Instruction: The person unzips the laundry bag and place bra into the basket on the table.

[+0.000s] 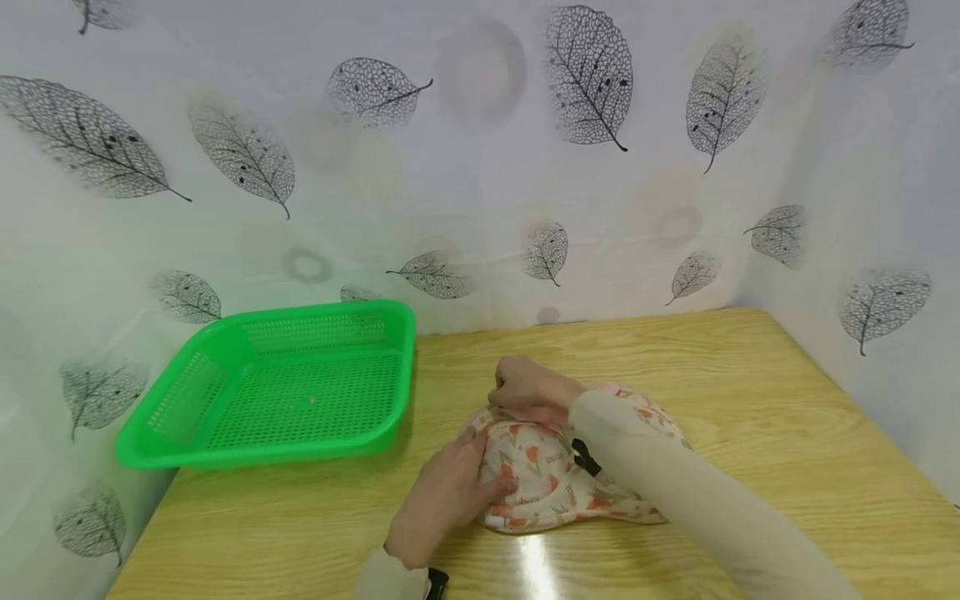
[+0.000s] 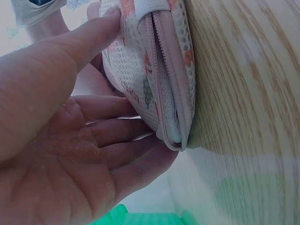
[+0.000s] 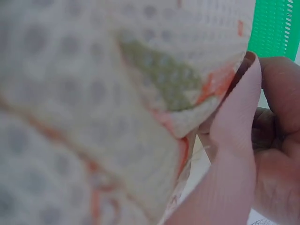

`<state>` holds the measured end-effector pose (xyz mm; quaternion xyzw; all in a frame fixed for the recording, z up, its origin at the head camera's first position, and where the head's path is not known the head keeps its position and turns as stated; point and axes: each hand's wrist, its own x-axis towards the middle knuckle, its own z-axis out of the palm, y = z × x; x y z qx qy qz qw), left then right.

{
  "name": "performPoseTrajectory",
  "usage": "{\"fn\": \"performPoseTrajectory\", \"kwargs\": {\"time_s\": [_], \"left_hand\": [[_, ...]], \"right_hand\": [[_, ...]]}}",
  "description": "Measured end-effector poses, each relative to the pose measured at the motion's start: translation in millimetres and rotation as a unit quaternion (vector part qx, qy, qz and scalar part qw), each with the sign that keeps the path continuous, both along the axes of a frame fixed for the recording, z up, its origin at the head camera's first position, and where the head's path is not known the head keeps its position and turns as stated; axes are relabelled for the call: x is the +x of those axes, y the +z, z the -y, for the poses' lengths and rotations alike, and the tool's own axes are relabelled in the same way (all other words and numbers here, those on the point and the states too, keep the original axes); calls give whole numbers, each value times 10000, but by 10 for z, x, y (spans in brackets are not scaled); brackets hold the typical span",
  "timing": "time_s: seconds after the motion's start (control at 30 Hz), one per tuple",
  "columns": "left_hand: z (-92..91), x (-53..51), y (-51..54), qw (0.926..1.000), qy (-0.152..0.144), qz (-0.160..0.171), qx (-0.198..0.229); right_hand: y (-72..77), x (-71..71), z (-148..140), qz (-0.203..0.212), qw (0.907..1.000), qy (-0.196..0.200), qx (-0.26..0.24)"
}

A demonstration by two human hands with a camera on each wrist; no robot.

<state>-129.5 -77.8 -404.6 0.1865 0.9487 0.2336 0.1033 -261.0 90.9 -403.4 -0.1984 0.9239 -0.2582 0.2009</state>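
A mesh laundry bag (image 1: pixel 528 475) with a red floral print lies on the table in the head view. Its pink-edged zipper (image 2: pixel 164 75) gapes partly apart in the left wrist view. My left hand (image 1: pixel 450 492) rests against the bag's left side, thumb and nearly straight fingers spread over it. At the bag's far edge, my right hand (image 1: pixel 528 387) has its fingers curled and grips the edge. Beside that hand, the right wrist view shows a pink zipper tape (image 3: pixel 234 145). Whatever is pinched between the right fingertips is hidden.
A green plastic basket (image 1: pixel 397 417) with perforated walls stands to the left on the wooden table (image 1: pixel 750 400). Behind the table hangs a white leaf-patterned sheet (image 1: pixel 480 192), which also covers the sides.
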Motion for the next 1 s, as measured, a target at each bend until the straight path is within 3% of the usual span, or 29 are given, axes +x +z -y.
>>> {"fn": "performPoseTrajectory", "kwargs": {"time_s": [0.3, 0.4, 0.57, 0.8, 1.0], "left_hand": [[48, -48, -41, 9998, -12, -145, 95], [63, -122, -78, 9999, -27, 48, 158], [58, -229, -160, 9994, -54, 315, -147], [24, -238, -170, 9987, -41, 37, -508], [2, -232, -163, 9984, 102, 114, -545]], "right_hand": [[14, -28, -33, 476, 9982, -308, -209], [3, -36, -38, 439, 9980, -373, -267], [-33, -37, -40, 314, 9983, -460, -172], [-11, -13, -56, 474, 9968, -570, -313], [-14, 2, -79, 433, 9973, -490, -341]]}}
